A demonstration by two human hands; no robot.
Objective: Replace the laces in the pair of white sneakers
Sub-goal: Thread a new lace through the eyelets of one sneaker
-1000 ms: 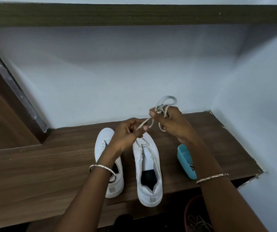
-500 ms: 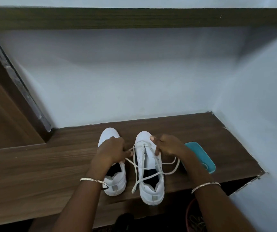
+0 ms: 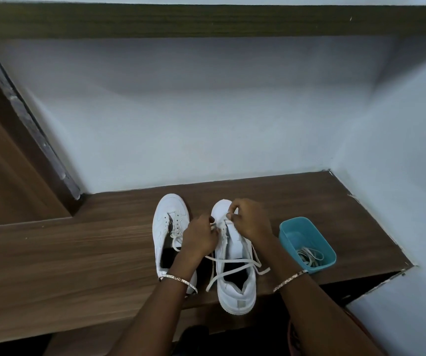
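Two white sneakers stand side by side on the wooden counter, toes toward the wall. The left sneaker has bare eyelets. Over the right sneaker, my left hand pinches the white lace at the lower eyelets. My right hand pinches the same lace near the toe end of the eyelet row. The lace's loose ends trail across the shoe's opening toward its heel.
A teal plastic tub with several coiled laces sits right of the sneakers, near the counter's front edge. White walls close the back and right. A wooden panel stands at the left, and a dark shelf runs overhead.
Both hands came down from holding the bunched lace in the air to the right sneaker's eyelets. The lace now lies spread across that shoe.
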